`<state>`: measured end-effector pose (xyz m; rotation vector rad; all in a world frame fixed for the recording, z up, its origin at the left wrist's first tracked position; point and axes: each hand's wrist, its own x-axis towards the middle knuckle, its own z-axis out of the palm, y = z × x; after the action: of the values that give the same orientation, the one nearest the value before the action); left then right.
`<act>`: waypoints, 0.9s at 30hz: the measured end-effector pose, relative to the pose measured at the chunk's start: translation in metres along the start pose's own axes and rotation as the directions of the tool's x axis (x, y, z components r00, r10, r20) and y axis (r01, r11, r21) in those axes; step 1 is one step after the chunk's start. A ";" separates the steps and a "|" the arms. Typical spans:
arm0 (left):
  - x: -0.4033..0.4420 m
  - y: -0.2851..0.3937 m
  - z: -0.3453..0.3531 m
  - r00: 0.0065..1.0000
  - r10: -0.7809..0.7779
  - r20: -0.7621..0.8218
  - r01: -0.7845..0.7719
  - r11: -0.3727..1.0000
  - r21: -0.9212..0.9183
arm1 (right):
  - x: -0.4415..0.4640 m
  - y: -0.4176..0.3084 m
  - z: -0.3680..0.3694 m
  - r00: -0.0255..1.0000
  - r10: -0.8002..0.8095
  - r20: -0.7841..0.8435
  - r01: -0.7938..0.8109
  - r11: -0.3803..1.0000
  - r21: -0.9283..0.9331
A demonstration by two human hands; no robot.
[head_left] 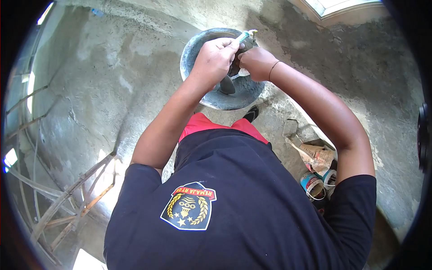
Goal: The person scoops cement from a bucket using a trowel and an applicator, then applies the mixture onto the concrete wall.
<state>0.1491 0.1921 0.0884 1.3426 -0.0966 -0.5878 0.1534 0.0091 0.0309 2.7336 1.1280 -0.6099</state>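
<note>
A round grey basin (223,102) stands on the floor in front of me, with dark material inside. Over its middle, my left hand (213,59) is closed around a slim pale green and white thing (243,37), whose yellowish tip points up and right; its kind is unclear. My right hand (257,64) is also closed, close beside the left, at the basin's right side. A whitish bit (243,72) shows under its fingers, too little to name. Below the hands, a dark rounded blade (227,84) like a trowel's rests in the basin; its handle is hidden.
Paint cans (312,185) and a torn paper bag (317,157) sit to my right. Wooden poles (74,191) lean at the left. A small blue item (96,12) lies far left on the rough concrete floor (112,85). A frame (337,8) stands at the top right.
</note>
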 end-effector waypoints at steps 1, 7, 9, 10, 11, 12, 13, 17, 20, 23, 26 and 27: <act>-0.002 0.002 0.002 1.000 -0.011 0.016 0.012 1.000 -0.013 | -0.003 0.000 0.000 1.000 0.004 -0.005 -0.004 1.000 0.006; -0.021 0.017 0.003 0.996 -0.061 0.071 0.065 0.997 -0.053 | -0.021 -0.007 0.001 0.989 0.141 -0.052 -0.128 0.971 0.204; -0.027 0.022 0.000 0.995 -0.088 0.053 0.093 0.991 -0.093 | -0.018 -0.015 0.012 0.970 0.227 -0.093 -0.190 0.934 0.303; -0.030 0.024 -0.002 0.993 -0.116 0.034 0.120 0.982 -0.144 | -0.017 -0.021 0.018 0.968 0.231 -0.102 -0.190 0.933 0.305; -0.032 0.026 -0.005 0.993 -0.110 0.035 0.114 0.984 -0.135 | -0.016 -0.027 0.023 0.953 0.270 -0.137 -0.208 0.914 0.348; -0.034 0.026 -0.010 0.992 -0.119 0.029 0.122 0.980 -0.157 | -0.015 -0.034 0.024 0.935 0.309 -0.171 -0.224 0.893 0.391; -0.036 0.026 -0.015 0.991 -0.131 0.024 0.133 0.974 -0.181 | -0.015 -0.040 0.026 0.933 0.313 -0.179 -0.225 0.893 0.391; -0.043 0.027 -0.031 0.993 -0.109 -0.043 0.098 0.974 -0.202 | -0.024 -0.061 0.023 0.846 0.481 -0.228 -0.277 0.764 0.583; -0.047 0.032 -0.041 0.991 -0.099 -0.095 0.076 0.972 -0.223 | -0.034 -0.068 0.024 0.726 0.625 -0.287 -0.237 0.619 0.749; -0.047 0.039 -0.049 0.988 -0.100 -0.119 0.068 0.967 -0.245 | -0.063 -0.079 0.015 0.676 0.701 -0.229 -0.275 0.529 0.803; -0.043 0.042 -0.049 0.985 -0.114 -0.131 0.076 0.962 -0.264 | -0.096 -0.089 0.037 0.579 0.753 -0.314 -0.238 0.524 0.818; -0.042 0.042 -0.049 0.986 -0.108 -0.127 0.071 0.961 -0.267 | -0.106 -0.091 0.044 0.540 0.783 -0.309 -0.230 0.490 0.841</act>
<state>0.1471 0.2591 0.1265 1.1305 0.1537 -0.5597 0.0081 -0.0061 0.0381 3.8919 -0.2287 0.1576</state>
